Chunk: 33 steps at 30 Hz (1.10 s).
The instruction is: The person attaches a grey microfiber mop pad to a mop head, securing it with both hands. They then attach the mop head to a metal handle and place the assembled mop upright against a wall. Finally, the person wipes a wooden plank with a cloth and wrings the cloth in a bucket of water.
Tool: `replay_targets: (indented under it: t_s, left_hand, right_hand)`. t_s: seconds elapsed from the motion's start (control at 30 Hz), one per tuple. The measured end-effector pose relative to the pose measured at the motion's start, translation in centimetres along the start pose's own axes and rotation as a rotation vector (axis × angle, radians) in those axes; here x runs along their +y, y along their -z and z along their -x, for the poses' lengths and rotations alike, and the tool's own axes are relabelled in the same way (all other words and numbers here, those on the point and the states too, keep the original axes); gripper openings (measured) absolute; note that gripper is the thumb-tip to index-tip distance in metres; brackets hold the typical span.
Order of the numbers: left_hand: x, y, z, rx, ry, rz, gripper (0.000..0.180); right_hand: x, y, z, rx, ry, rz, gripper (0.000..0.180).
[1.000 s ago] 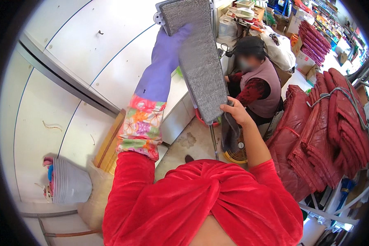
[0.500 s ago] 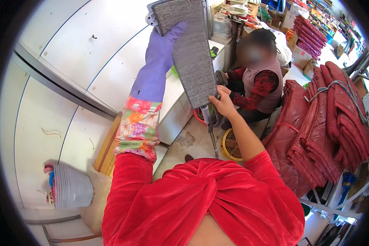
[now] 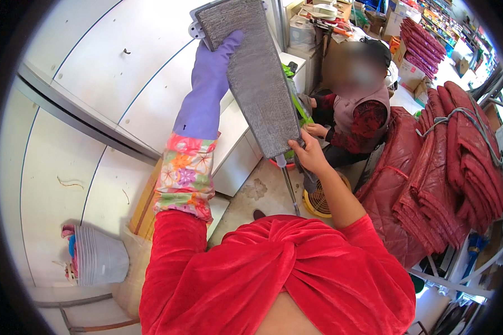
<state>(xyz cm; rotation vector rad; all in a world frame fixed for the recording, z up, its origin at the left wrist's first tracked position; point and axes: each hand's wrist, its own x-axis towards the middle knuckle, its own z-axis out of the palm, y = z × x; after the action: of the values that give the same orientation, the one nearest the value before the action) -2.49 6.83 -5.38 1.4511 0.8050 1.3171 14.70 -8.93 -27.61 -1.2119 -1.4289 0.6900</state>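
A large flat mop (image 3: pixel 257 84) with a grey, ribbed pad is tilted up before me, its pad facing me. My left hand (image 3: pixel 221 56), in a long purple rubber glove with a flowered cuff, grips the pad's left edge near the upper end, thumb across the front and fingers hidden behind. Bare, my right hand (image 3: pixel 310 151) pinches the lower right corner, thumb on the front. A thin metal pole (image 3: pixel 289 187) runs down from under the mop toward my body. Behind the mop's right edge is a bright green item (image 3: pixel 302 109), partly hidden, at a co-worker's hands.
The co-worker (image 3: pixel 360 111) sits low just beyond my right hand. Folded dark red quilted covers (image 3: pixel 430 173) are piled at the right. A white cabinet (image 3: pixel 237 164) stands under the mop, a yellow round grille (image 3: pixel 317 202) on the floor. Grey stacked buckets (image 3: pixel 100 255) lie at the left.
The mop and both my hands have shifted slightly; its upper end is a little further left. The co-worker has leaned right, and more of the green item shows.
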Motion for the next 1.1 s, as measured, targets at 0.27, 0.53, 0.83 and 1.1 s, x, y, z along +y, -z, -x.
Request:
replay_targets:
  t_s: [0.27,0.53,0.83,1.1]
  left_hand:
    - [0.4,-0.5,0.0,-0.051,0.02,0.102,0.072]
    - [1.6,-1.2,1.1,-0.033,0.047,-0.001,0.075]
    - [0.0,-1.0,0.3,0.038,0.027,0.002,0.078]
    - [-0.3,-0.4,0.1,-0.104,0.009,0.234,0.068]
  right_hand:
    - [2.6,-0.6,-1.4,0.085,-0.009,0.022,0.026]
    - [3.2,-1.2,-2.3,0.112,-0.006,0.006,0.024]
    - [2.0,-1.1,-2.8,0.225,-0.35,0.427,0.048]
    - [5.1,0.5,-4.3,-0.096,-0.17,0.194,0.042]
